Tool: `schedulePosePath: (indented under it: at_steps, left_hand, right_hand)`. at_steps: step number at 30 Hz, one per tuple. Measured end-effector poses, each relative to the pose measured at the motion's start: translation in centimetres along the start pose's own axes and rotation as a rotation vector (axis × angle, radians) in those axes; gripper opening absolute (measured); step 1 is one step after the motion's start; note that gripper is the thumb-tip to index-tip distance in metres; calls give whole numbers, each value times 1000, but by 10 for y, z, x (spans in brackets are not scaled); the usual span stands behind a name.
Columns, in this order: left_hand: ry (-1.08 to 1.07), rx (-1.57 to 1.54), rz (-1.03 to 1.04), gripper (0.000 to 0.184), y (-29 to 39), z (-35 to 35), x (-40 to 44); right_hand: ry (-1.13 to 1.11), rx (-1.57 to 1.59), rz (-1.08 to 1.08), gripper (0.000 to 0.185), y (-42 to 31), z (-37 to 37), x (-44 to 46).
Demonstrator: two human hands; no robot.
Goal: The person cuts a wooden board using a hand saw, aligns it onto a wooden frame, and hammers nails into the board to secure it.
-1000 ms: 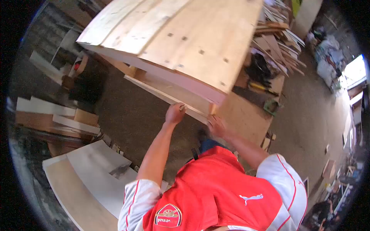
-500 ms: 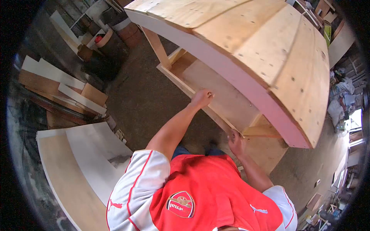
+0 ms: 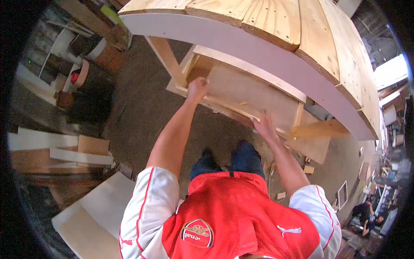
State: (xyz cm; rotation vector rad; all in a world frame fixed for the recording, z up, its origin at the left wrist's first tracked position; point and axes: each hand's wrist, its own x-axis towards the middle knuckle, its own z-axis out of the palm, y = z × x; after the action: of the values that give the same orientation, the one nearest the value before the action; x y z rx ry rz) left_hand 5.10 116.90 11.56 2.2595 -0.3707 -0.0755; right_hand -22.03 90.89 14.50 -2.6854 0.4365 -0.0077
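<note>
A large wooden structure with a curved top of nailed planks (image 3: 276, 21) and a pale curved side panel (image 3: 241, 47) stands before me. Beneath it is a shallow wooden tray (image 3: 250, 86) framed by thin rails. My left hand (image 3: 199, 89) is closed at the left part of the tray's near rail, near an upright post (image 3: 166, 60); what its fingers hold is too small to make out. My right hand (image 3: 265, 125) rests at the same rail further right, fingers spread, holding nothing.
Boards (image 3: 64, 149) are stacked at the left. Large pale curved panels (image 3: 95, 211) lie at the lower left. A dark bin (image 3: 90, 99) stands at the upper left. Small wood offcuts (image 3: 308, 169) lie on the floor at the right. A person (image 3: 368, 218) is far off at the lower right.
The view has shifted, showing more of the tray's inside. My left hand has moved left along the near rail, toward the post. My right hand's fingers have spread at the rail.
</note>
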Motion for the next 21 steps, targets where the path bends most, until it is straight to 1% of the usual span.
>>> schedulePosePath:
  at_steps: [1,4,6,7,9,10,13,14,15,16,17,18,19,20,21]
  left_hand:
    - [-22,-12,13,40,8,1,-4]
    - [-198,-66,34,41,55,22,-39]
    - [-326,-230,98,40,87,69,-61]
    - [-391,-261,120,39,111,83,-78]
    - [-507,-307,159,39,161,91,-115]
    - [-554,-301,197,38,174,104,-127]
    - [-684,-259,277,37,214,141,-164]
    - [-745,-244,273,37,223,161,-177]
    - [-802,-218,278,37,239,168,-173]
    - [-937,-193,253,43,239,183,-163]
    - [-928,-223,316,43,251,198,-170]
    - [-915,-253,375,43,263,219,-182]
    - [-898,-285,431,44,276,239,-196]
    - [-922,-216,440,39,290,258,-206]
    - [-919,-299,377,42,309,311,-257]
  right_hand:
    - [9,-35,0,62,-2,3,-1]
    - [157,-42,-50,54,6,20,-16]
    - [211,31,6,49,-5,-13,-27]
    - [240,67,33,47,-8,-27,-36]
    - [260,131,69,40,-3,-42,-55]
    - [269,168,77,36,3,-49,-64]
    - [366,46,-63,32,55,-53,-99]
    - [421,65,-106,25,82,-42,-109]
    - [456,65,-79,25,94,-49,-110]
    - [486,64,-51,24,103,-44,-107]
    - [518,64,-29,24,119,-53,-116]
    - [509,15,-24,20,148,-56,-127]
    - [506,34,-8,20,172,-64,-141]
    - [501,54,5,21,196,-72,-151]
    - [489,75,7,21,254,-74,-192]
